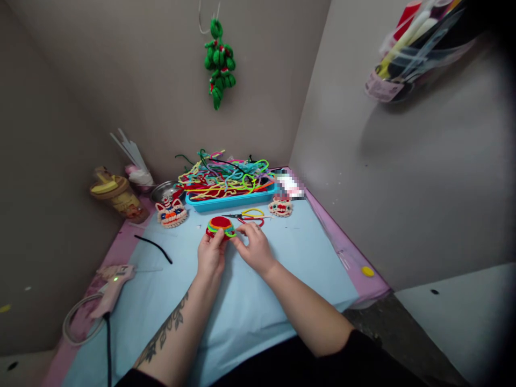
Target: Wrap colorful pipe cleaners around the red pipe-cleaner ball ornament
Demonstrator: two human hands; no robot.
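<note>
My left hand (212, 251) grips a small rounded piece of coloured cord work (221, 222), thumb on its near side. Its middle is red, ringed by orange, teal and lime-green bands, with red at the lower edge. At the right edge of this piece, a lime-green cord (229, 235) curves toward my right hand (255, 247), whose thumb and fingers are pinched at its end. Just beyond my right fingers lie scissors (258, 217) with one yellow and one red handle. Two finished-looking cord animal faces, one at left (172, 214) and one at right (281, 207), rest nearby.
A blue tray (229, 203) heaped with coloured cords stands at the back. At left are a metal bowl (167, 189), a lidded cup (124, 199), a black cord piece (155, 247) and a pink glue gun (115, 285). A yellow cap (367, 271) lies right.
</note>
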